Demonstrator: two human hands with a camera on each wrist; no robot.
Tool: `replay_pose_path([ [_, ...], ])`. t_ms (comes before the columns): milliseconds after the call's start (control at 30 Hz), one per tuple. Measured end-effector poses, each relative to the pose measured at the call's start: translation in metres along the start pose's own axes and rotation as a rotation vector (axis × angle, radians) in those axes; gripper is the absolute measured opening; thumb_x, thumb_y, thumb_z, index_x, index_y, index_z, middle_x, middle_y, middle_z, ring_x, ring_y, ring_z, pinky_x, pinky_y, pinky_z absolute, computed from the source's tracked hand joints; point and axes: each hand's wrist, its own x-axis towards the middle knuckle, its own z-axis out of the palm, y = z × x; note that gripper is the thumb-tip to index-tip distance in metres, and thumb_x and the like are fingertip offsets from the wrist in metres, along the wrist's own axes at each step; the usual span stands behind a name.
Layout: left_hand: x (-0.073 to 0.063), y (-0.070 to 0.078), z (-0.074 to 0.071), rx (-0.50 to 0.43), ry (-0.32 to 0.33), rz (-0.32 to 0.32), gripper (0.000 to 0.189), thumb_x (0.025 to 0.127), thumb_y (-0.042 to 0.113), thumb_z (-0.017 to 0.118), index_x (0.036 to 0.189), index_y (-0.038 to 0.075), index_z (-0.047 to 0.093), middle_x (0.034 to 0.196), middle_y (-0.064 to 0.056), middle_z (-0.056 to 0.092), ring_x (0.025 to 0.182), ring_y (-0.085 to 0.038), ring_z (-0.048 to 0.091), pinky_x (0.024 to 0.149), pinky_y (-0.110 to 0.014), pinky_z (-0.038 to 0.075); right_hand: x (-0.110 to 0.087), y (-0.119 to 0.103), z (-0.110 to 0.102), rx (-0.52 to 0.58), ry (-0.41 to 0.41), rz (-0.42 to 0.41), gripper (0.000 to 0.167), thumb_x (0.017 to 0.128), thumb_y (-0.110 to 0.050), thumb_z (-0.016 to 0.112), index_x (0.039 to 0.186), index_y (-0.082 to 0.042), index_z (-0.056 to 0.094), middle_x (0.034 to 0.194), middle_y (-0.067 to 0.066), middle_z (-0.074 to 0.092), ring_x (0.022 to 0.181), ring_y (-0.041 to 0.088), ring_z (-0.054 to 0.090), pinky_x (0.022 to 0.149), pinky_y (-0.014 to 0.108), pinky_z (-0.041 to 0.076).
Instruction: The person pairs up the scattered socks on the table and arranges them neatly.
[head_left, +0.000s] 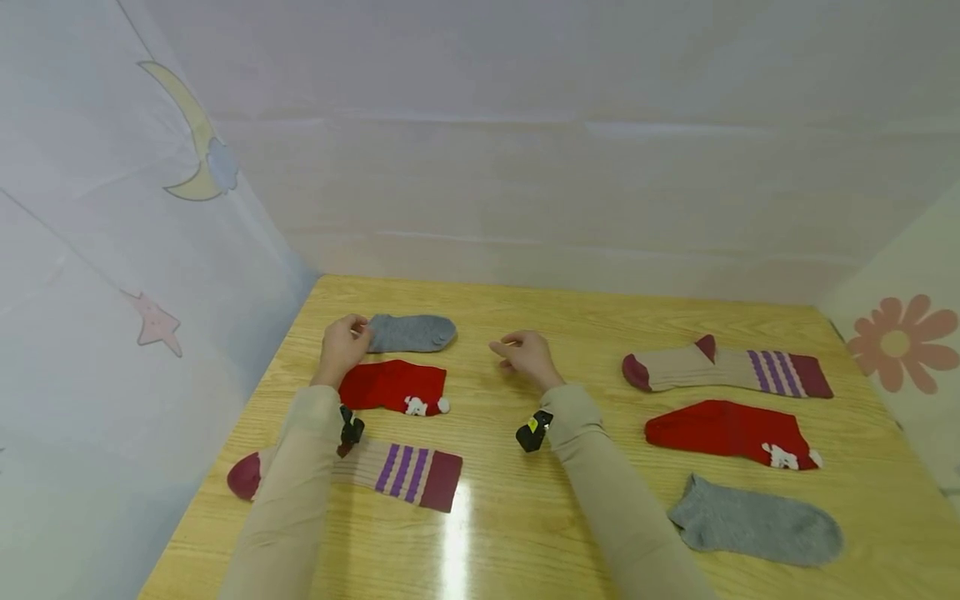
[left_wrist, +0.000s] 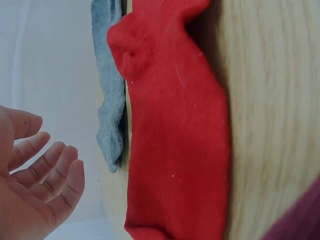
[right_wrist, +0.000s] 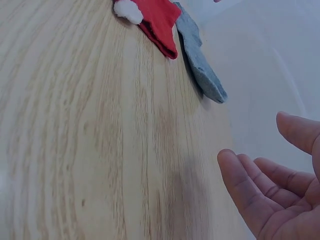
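My left hand (head_left: 345, 343) is at the left end of a grey ankle sock (head_left: 411, 333) near the table's far left corner. In the left wrist view its fingers (left_wrist: 67, 192) bend loosely with nothing between them, apart from the grey sock. Just below that sock in the head view lies a red sock (head_left: 393, 387) with a white animal figure and pompom. My right hand (head_left: 527, 358) hovers above the wood to the right of the grey sock, thumb and fingers (right_wrist: 240, 185) apart and holding nothing. Under my left forearm, a beige sock (head_left: 360, 460) with purple stripes and maroon ends is partly hidden.
On the table's (head_left: 540, 517) right side lie a striped beige sock (head_left: 678, 369), a red sock (head_left: 705, 427) and a grey sock (head_left: 757, 521), one below the other. A pale curtain (head_left: 525, 183) with printed shapes surrounds the far and side edges.
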Motion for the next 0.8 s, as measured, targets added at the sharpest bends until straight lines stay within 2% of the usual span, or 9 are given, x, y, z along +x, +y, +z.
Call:
replay_pose_path([
  [233,0.006,-0.002,-0.004,0.014,0.006,-0.02,0.031,0.091,0.011,0.049,0.115,-0.008,0.054,0.101,-0.025,0.057,0.088,-0.037,0.056,0.071,-0.045,0.047,0.007,-0.002,0.01,0.038,-0.014,0.021,0.044,0.086,-0.023,0.064,0.119,0.004,0.054,0.102,0.023,0.061,0.081,0.033,0.064,0.066,0.035,0.053],
  [433,0.006,-0.004,-0.004,0.055,-0.008,-0.047,0.035,0.09,0.012,0.049,0.117,-0.009,0.053,0.103,-0.026,0.056,0.092,-0.038,0.056,0.074,-0.046,0.046,0.011,-0.005,0.017,0.05,-0.025,0.037,0.046,0.086,-0.024,0.064,0.12,0.004,0.053,0.101,0.024,0.061,0.08,0.034,0.064,0.065,0.039,0.053],
  [600,0.009,-0.009,-0.002,0.089,-0.056,-0.077,0.037,0.092,0.013,0.047,0.121,-0.009,0.049,0.11,-0.028,0.052,0.098,-0.04,0.053,0.078,-0.047,0.045,0.018,-0.004,0.022,0.079,-0.041,0.073,0.045,0.085,-0.025,0.064,0.119,0.003,0.053,0.099,0.024,0.062,0.079,0.034,0.064,0.065,0.039,0.053],
  [800,0.013,-0.007,-0.002,0.097,-0.108,-0.116,0.042,0.093,0.013,0.045,0.128,-0.009,0.042,0.119,-0.03,0.046,0.105,-0.042,0.047,0.083,-0.05,0.041,0.027,-0.007,0.028,0.089,-0.056,0.073,0.047,0.086,-0.026,0.063,0.122,0.003,0.052,0.095,0.022,0.064,0.077,0.03,0.065,0.065,0.037,0.053],
])
